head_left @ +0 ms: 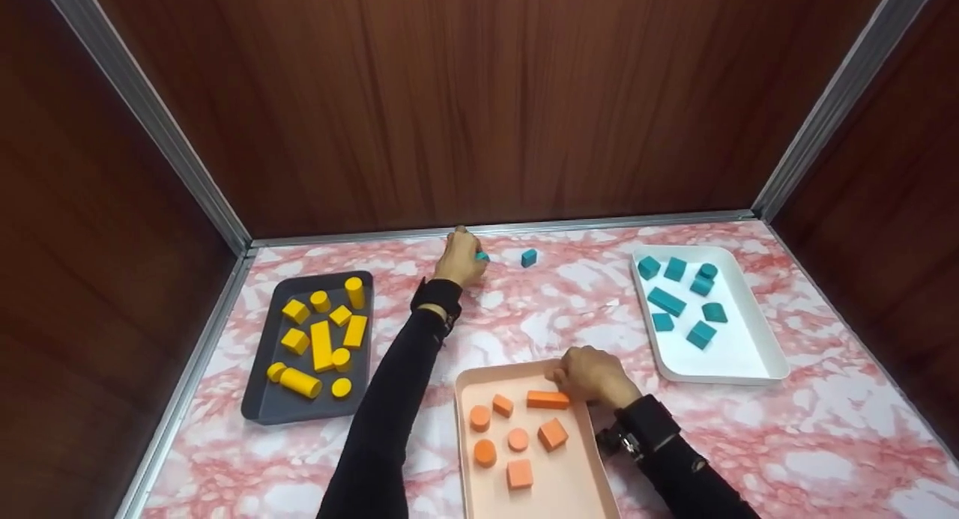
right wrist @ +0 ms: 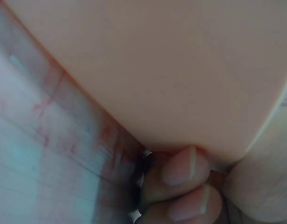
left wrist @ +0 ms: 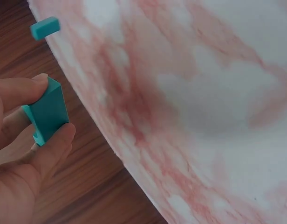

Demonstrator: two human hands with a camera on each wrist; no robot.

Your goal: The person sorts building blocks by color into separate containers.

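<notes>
My left hand [head_left: 460, 258] reaches to the back of the table and pinches a teal block [left wrist: 50, 112] between thumb and fingers; most of the block is hidden in the head view. A small teal rectangular block [head_left: 529, 258] stands just to the right of that hand. My right hand [head_left: 596, 375] grips the far right corner of a peach tray [head_left: 554, 496], its fingertips [right wrist: 181, 168] against the tray wall in the right wrist view. Orange blocks lie in this tray, among them an orange bar [head_left: 548, 400] beside the right hand and an orange cube [head_left: 519, 474].
At the left, a dark grey tray [head_left: 258, 399] holds several yellow blocks [head_left: 321, 345]. A white tray [head_left: 749, 358] at the right carries several teal blocks [head_left: 666, 302]. Brown wood-grain panels [head_left: 479, 107] with metal edging border the marbled pink-and-white tabletop [head_left: 419, 444] at the back and sides.
</notes>
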